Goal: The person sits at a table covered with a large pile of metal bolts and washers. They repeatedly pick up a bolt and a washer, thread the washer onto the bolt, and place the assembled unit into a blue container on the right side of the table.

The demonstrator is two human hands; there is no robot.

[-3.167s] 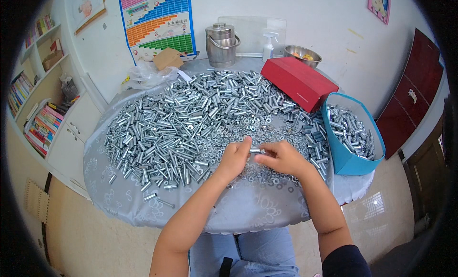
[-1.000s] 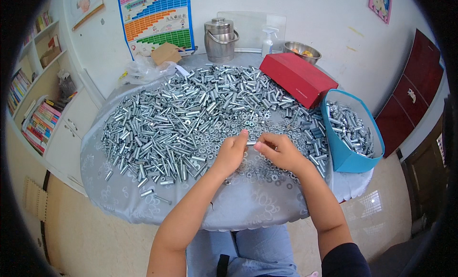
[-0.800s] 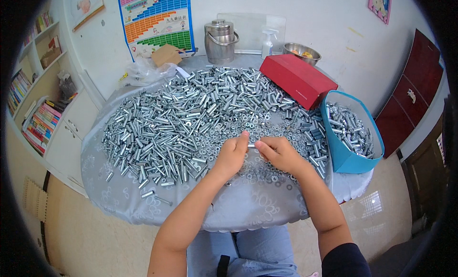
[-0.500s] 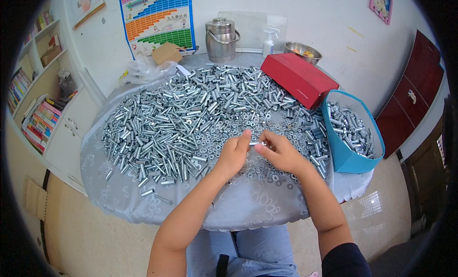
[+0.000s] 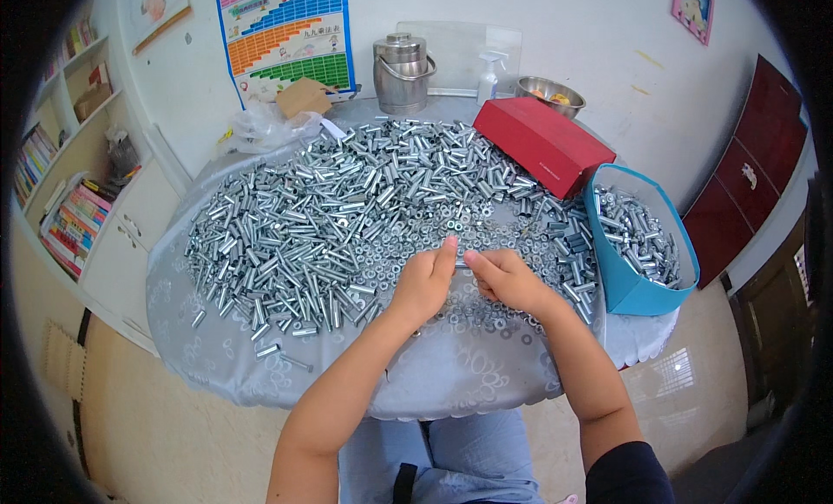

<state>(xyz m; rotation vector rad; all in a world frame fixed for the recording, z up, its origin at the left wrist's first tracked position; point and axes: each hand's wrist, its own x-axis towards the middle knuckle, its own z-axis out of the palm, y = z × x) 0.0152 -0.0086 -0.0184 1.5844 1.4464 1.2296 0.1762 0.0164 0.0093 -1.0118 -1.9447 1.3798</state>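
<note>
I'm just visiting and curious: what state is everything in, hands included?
left hand: closed on the metal piece
right hand: closed on the metal piece
metal piece: held between both hands
metal tubes and bolts: loose, heaped
blue bin: open-topped, holding metal parts
lidded steel pot: lid on, handle lowered
spray bottle: upright
steel bowl: uncovered, holding orange-yellow things
plastic bag: crumpled

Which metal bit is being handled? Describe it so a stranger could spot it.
On the grey-clothed table, look toward the near side for the left hand and right hand above the washers. Between them is a short silver piece, set apart from the loose pile because both hands hold it.
</note>
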